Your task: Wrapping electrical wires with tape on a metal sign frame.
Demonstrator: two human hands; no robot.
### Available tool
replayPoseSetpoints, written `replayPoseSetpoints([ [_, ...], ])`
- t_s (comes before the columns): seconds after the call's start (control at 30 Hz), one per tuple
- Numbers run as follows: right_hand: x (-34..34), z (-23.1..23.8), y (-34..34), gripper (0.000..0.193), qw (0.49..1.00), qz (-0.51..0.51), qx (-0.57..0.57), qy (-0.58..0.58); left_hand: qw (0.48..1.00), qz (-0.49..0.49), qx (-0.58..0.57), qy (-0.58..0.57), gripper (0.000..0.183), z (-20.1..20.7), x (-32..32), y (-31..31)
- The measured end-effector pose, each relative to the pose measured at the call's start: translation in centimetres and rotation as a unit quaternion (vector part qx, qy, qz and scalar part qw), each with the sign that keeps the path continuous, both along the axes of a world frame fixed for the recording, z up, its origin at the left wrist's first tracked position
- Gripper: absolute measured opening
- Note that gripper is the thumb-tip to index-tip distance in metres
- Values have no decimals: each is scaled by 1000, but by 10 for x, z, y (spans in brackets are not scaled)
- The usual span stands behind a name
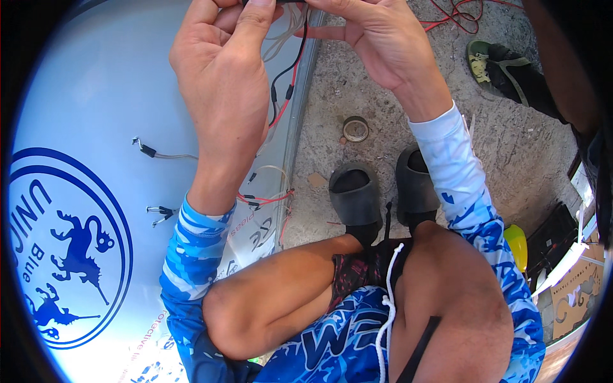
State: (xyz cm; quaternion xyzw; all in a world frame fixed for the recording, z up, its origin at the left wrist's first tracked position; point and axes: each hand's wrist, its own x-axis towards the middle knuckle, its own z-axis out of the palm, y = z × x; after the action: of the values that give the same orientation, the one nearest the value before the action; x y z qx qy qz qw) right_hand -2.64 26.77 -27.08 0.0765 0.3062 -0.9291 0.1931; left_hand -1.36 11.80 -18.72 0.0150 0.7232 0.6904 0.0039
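My left hand (227, 83) and my right hand (389, 48) are raised close together at the top edge of the view. Thumbs and fingers of both close on a thin dark thing (290, 1), mostly cut off by the frame, so its kind is unclear. Grey wires (279, 46) and a black-and-red wire pair (297, 67) with black connectors hang down beside my left hand. They run over the edge of a large pale panel (121, 83) covered in printed film. A grey lead with a black connector (147, 150) lies on the panel left of my wrist.
More red and black wires (258, 199) and another connector lead (163, 212) lie on the panel. On the concrete floor are a tape roll (355, 129), red cable (456, 16) and my sandalled feet (354, 191). Another person's sandalled foot (511, 70) stands right; a cardboard box (575, 300) sits lower right.
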Motion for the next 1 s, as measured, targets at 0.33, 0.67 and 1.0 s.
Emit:
replayPoseSetpoints([
  [0.33, -7, -13, -6, 17, 996, 35, -78, 20, 996, -69, 49, -38, 10, 17, -1, -13],
  [0.67, -5, -1, 4, 23, 998, 54, -3, 22, 999, 2, -24, -21, 11, 9, -8, -17],
  [1.0, -2, 22, -5, 22, 992, -3, 107, 71, 987, 65, -135, 66, 9, 11, 11, 8],
])
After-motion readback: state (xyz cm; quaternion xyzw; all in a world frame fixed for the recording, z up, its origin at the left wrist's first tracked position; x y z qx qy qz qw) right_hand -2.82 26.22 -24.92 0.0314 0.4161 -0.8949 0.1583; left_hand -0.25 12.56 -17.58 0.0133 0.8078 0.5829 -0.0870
